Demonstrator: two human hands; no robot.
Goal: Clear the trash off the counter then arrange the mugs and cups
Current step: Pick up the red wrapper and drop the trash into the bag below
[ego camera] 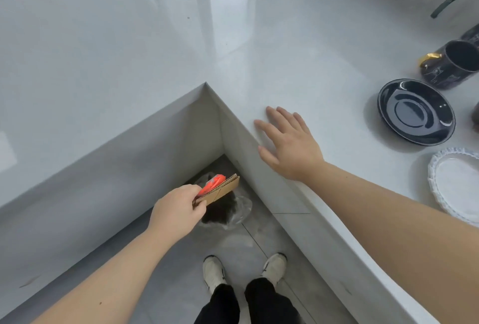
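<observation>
Now, head view: left hand point(177, 208) pinches a cardboard scrap point(220, 190) with something orange on it, right above the plastic-lined bin point(233, 213) on the floor. Light and stiff, so an edge pinch should do. Right hand point(287, 147) lies flat, fingers spread and empty, on the tabletop point(324, 77) (dark mug point(451, 67) waits nearby).

Dark mug point(452, 64) cut by right edge; bin point(220, 213) mostly hidden under cardboard point(220, 190).

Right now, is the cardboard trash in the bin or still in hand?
In hand. The left hand pinches the cardboard above the lined trash bin on the floor.
</observation>
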